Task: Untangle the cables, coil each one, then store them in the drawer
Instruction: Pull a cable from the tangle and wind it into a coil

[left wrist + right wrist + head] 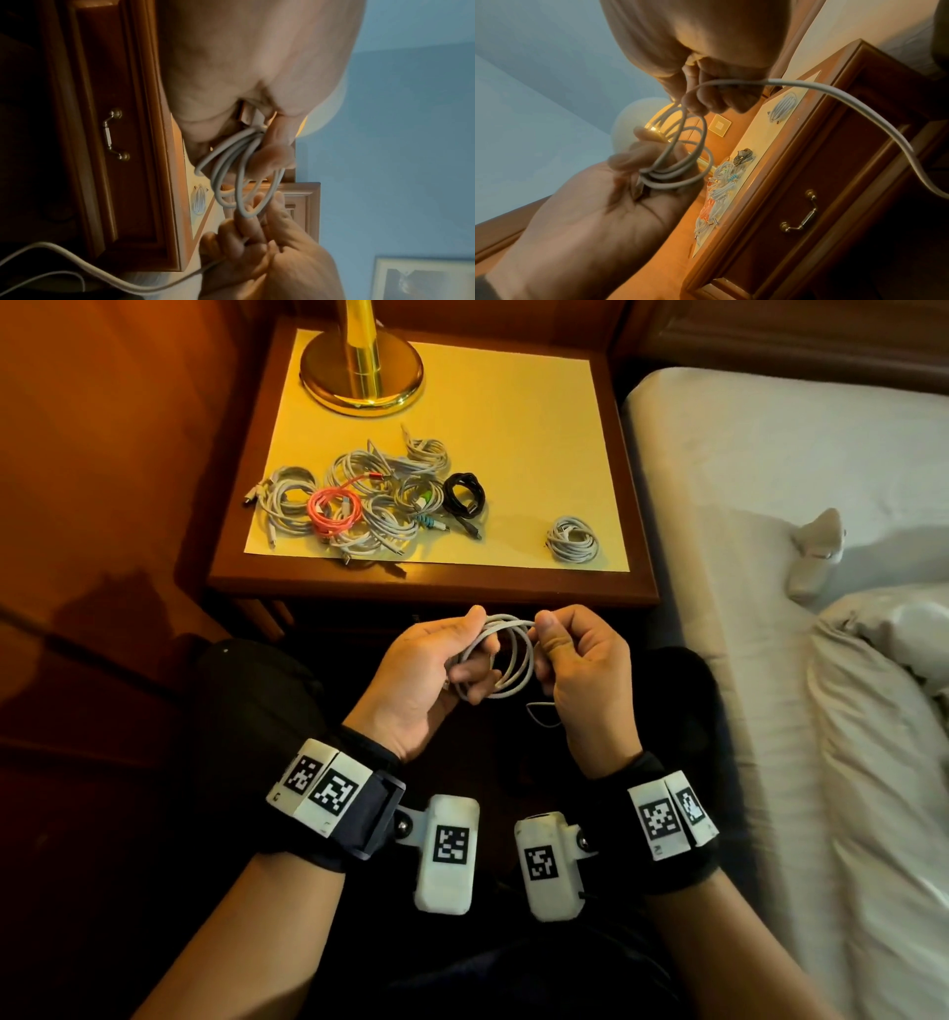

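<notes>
Left hand: the left hand (pixel 418 683) grips several loops of the white cable (pixel 506 660), fingers curled through the coil.
Right hand: the right hand (pixel 583 670), at 3 o'clock of the coil, pinches a strand between thumb and forefinger.
Loose end: it trails down past the right wrist.
Cable pile: the tangled cables (pixel 362 503) lie on the nightstand (pixel 637 588), at 11 o'clock of the hands.
Coiled cable: one white coil (pixel 572 540) lies at 1 o'clock, well apart from the pile.
Drawer: the drawer (pixel 839 182) is closed.

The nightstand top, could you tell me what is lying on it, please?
On the nightstand: a lamp base, a tangled cable pile and one separate white coil. Whatever lies beneath the pile is hidden.
</notes>
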Motion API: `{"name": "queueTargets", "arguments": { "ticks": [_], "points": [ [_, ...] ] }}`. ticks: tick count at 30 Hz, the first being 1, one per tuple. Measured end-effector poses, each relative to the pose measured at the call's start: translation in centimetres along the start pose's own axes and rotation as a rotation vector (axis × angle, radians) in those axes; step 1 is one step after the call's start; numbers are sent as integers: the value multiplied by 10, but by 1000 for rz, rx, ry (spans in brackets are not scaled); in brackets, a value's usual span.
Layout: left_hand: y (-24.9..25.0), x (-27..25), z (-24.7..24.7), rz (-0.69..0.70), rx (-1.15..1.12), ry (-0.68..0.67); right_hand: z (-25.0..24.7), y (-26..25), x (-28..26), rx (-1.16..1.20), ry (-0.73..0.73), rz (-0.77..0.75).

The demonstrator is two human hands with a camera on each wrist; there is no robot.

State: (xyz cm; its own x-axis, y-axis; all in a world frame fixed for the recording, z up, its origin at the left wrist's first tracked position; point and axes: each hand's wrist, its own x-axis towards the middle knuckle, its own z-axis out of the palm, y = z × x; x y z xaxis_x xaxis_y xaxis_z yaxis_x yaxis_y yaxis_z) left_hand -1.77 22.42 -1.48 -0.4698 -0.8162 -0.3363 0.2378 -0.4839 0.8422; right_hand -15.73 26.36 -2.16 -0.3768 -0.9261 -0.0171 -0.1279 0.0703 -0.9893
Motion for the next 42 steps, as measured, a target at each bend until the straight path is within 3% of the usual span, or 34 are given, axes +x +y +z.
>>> {"name": "queueTargets", "arguments": {
  "ticks": [4,8,13,17,22,26,30,36,42],
  "points": [
    [3,-3,-1,-64,-101,-7,0,4,-1,53,-9,17],
    [6,-8,0,-48,-57,-21,-2,4,-3,11,-176,-1],
    [7,-9,0,-78,-52,8,-3,1,0,-57,-282,6],
    [8,-5,0,-87,-59,87,1,-5,-2,-53,-356,85],
    [2,1,-1,31,58,194,5,-14,-4,50,-328,188],
    [-1,3,-3,60,61,199,3,-15,-6,169,-450,307],
    [-6,7,-8,-20,41,257,3,-16,-6,148,-582,368],
    [-8,7,-5,-74,-180,138,4,-15,0,297,-514,396],
    [-7,13,-12,-145,-199,237,-4,-18,-2,129,-652,280]
  ]
}}
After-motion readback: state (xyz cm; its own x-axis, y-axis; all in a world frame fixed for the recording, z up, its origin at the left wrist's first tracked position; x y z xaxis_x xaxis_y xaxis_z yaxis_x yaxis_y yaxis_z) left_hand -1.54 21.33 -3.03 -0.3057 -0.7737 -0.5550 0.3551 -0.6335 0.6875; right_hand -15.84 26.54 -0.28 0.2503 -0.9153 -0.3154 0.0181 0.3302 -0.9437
